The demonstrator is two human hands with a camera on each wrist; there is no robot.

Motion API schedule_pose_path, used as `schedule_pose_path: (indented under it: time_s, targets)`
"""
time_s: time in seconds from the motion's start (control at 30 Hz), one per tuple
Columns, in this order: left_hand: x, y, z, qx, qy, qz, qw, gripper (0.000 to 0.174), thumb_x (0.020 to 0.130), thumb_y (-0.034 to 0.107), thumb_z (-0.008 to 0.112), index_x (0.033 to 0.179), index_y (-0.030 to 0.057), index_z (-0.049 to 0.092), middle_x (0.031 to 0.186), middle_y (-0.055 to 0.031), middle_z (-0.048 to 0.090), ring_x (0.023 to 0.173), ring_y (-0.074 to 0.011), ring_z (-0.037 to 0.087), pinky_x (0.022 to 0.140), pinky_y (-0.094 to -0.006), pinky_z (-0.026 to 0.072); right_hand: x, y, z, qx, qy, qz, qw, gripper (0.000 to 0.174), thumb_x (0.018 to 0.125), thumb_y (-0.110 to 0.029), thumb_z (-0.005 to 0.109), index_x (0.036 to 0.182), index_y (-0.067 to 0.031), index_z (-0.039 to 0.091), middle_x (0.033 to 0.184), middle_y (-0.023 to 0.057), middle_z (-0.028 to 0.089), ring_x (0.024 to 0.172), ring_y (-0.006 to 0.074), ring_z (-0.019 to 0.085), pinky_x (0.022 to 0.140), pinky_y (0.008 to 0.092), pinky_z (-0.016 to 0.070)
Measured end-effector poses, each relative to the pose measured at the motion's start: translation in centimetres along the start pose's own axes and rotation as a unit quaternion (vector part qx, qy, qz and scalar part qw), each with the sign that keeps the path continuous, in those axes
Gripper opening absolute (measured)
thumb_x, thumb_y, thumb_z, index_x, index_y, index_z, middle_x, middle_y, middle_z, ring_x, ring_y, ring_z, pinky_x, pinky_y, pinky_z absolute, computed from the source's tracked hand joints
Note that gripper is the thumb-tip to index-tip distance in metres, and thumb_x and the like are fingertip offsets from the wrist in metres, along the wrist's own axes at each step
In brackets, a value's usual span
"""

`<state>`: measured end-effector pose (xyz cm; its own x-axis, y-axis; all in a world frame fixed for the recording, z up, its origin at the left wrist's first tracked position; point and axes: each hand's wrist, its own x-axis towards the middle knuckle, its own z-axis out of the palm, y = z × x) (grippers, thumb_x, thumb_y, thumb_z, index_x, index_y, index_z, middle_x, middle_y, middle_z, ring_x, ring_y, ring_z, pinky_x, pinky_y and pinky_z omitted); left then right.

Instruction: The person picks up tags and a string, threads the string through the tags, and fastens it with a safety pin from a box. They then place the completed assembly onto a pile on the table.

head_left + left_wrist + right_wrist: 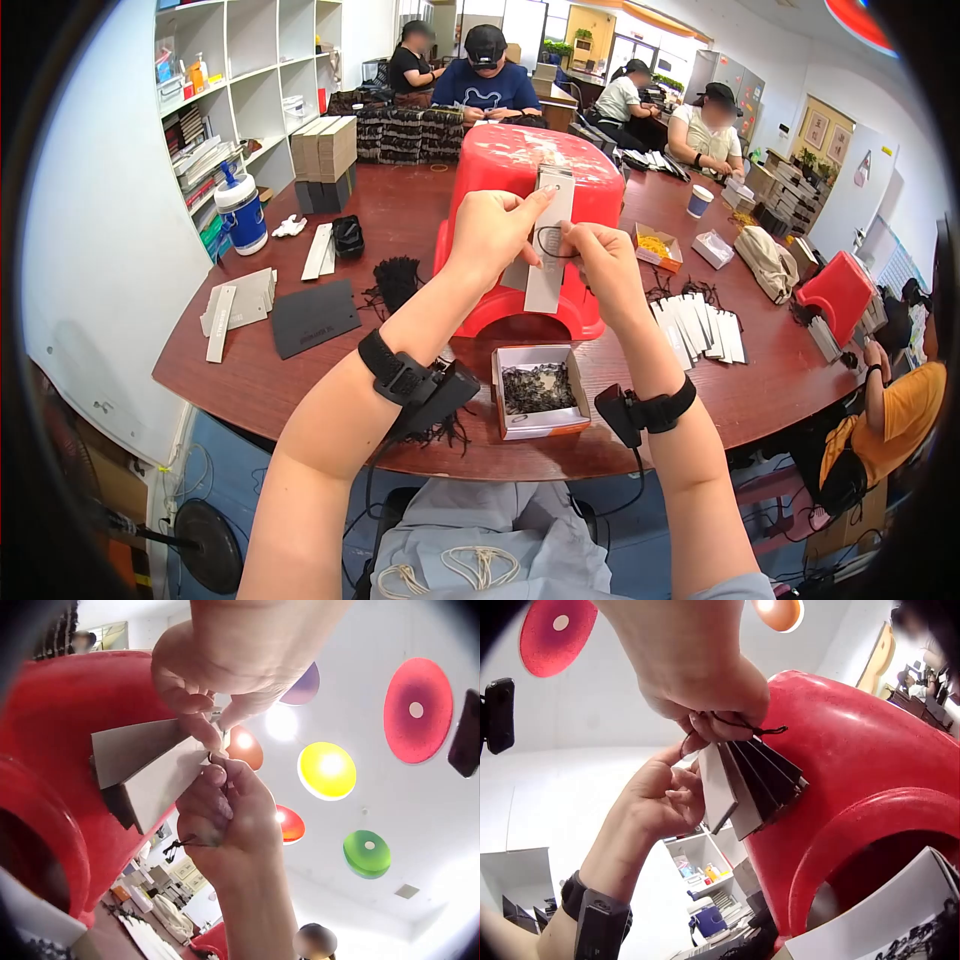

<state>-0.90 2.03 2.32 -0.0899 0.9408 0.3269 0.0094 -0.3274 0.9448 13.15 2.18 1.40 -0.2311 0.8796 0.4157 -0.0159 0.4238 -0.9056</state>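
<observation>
While the left hand (490,232) is pinching the tags (547,285) near their top end between thumb and curled fingers, the right hand (603,262) is nipping a black string (545,243) against that same end, its fingers tightly curled. Both hands are holding the tags upright above the bench (400,215). The tags are looking light, stiff and thin, and they are fanning apart below, so gripping close to the top is seeming wisest. The string is looking limp and easy to lose. A red stool (500,160) is standing at 12 o'clock, a box (540,392) is sitting at 6 o'clock, and spare tags (700,330) are lying at 4 o'clock.
</observation>
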Motion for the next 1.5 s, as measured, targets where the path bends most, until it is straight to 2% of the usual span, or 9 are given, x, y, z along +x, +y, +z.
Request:
schedule_pose_path:
  time_s: [0.3, 0.47, 0.53, 0.77, 0.83, 0.97, 1.07, 1.27, 1.5]
  targets:
    - [-0.2, 0.5, 0.1, 0.005, 0.021, 0.040, 0.999, 0.028, 0.075, 0.024, 0.061, 0.062, -0.0007, 0.057, 0.051, -0.0022, 0.052, 0.037, -0.0064, 0.045, 0.034, -0.0193, 0.0316, 1.5, -1.5, -0.8, 0.007, -0.002, -0.090, 0.996, 0.027, 0.084, -0.020, 0.048, 0.072, 0.0018, 0.058, 0.066, 0.0015, 0.056, 0.063, 0.0049, 0.048, 0.061, 0.0192, 0.0392]
    - [0.6, 0.0, -0.4, 0.093, 0.054, 0.068, 0.992, 0.029, 0.074, 0.024, 0.062, 0.058, 0.0003, 0.057, 0.050, -0.0012, 0.051, 0.038, -0.0042, 0.043, 0.035, -0.0193, 0.0318, 1.6, -1.6, -0.6, -0.032, 0.005, -0.100, 0.994, 0.029, 0.084, -0.022, 0.049, 0.070, 0.0024, 0.058, 0.064, -0.0004, 0.056, 0.058, 0.0035, 0.046, 0.057, 0.0179, 0.0376]
    - [0.8, 0.0, -0.5, 0.130, 0.065, 0.078, 0.986, 0.035, 0.071, 0.030, 0.062, 0.055, -0.0014, 0.059, 0.045, -0.0051, 0.053, 0.042, -0.0085, 0.050, 0.041, -0.0246, 0.0367, 2.0, -1.2, -0.4, -0.050, 0.021, -0.118, 0.991, 0.030, 0.083, -0.022, 0.049, 0.068, 0.0019, 0.058, 0.059, -0.0010, 0.054, 0.055, 0.0031, 0.044, 0.053, 0.0185, 0.0359]
    - [1.4, -0.4, -0.4, 0.036, 0.032, 0.054, 0.997, 0.034, 0.071, 0.027, 0.062, 0.054, -0.0015, 0.057, 0.047, -0.0028, 0.053, 0.042, -0.0065, 0.048, 0.039, -0.0238, 0.0349, 3.0, -0.3, -0.2, -0.151, 0.099, -0.136, 0.974, 0.033, 0.081, -0.023, 0.052, 0.057, -0.0008, 0.056, 0.043, -0.0006, 0.042, 0.043, 0.0029, 0.036, 0.040, 0.0231, 0.0288]
    - [0.9, 0.4, -0.3, 0.003, 0.007, 0.030, 1.000, 0.026, 0.074, 0.021, 0.061, 0.057, 0.0011, 0.055, 0.053, -0.0013, 0.052, 0.046, -0.0033, 0.044, 0.040, -0.0175, 0.0302, 2.8, -0.7, -0.2, -0.179, 0.090, -0.142, 0.969, 0.033, 0.080, -0.023, 0.053, 0.056, -0.0004, 0.055, 0.043, -0.0009, 0.042, 0.043, 0.0032, 0.036, 0.040, 0.0229, 0.0289]
    - [1.1, -0.1, -0.4, 0.040, 0.018, 0.051, 0.998, 0.025, 0.074, 0.021, 0.062, 0.060, 0.0007, 0.057, 0.053, -0.0003, 0.052, 0.045, -0.0033, 0.044, 0.040, -0.0181, 0.0302, 2.8, -1.1, -0.3, -0.208, 0.097, -0.148, 0.962, 0.030, 0.076, -0.023, 0.058, 0.058, 0.0002, 0.053, 0.047, -0.0007, 0.047, 0.044, 0.0036, 0.039, 0.041, 0.0215, 0.0310]
    - [0.6, -0.2, -0.5, 0.088, 0.063, 0.109, 0.988, 0.027, 0.072, 0.025, 0.064, 0.064, -0.0011, 0.059, 0.055, -0.0018, 0.055, 0.047, -0.0052, 0.047, 0.044, -0.0189, 0.0369, 3.4, -0.5, -0.6, -0.163, 0.098, -0.156, 0.969, 0.024, 0.074, -0.021, 0.061, 0.064, -0.0004, 0.053, 0.052, -0.0002, 0.051, 0.047, 0.0034, 0.042, 0.043, 0.0199, 0.0332]
    - [0.3, -0.1, -0.7, 0.189, 0.156, 0.104, 0.964, 0.028, 0.067, 0.026, 0.068, 0.067, -0.0008, 0.060, 0.060, -0.0050, 0.058, 0.054, -0.0079, 0.051, 0.051, -0.0216, 0.0415, 3.7, 0.2, -0.7, -0.135, 0.086, -0.136, 0.978, 0.020, 0.074, -0.020, 0.062, 0.073, -0.0018, 0.053, 0.054, -0.0007, 0.052, 0.048, 0.0030, 0.044, 0.045, 0.0187, 0.0346]
    - [-0.1, -0.7, -1.2, 0.202, 0.086, 0.102, 0.970, 0.028, 0.067, 0.025, 0.068, 0.067, -0.0006, 0.059, 0.061, -0.0035, 0.059, 0.057, -0.0078, 0.051, 0.055, -0.0232, 0.0413, 3.8, 0.3, -1.1, -0.141, 0.070, -0.145, 0.977, 0.019, 0.074, -0.019, 0.061, 0.072, -0.0021, 0.053, 0.053, -0.0010, 0.051, 0.048, 0.0032, 0.043, 0.045, 0.0189, 0.0347]
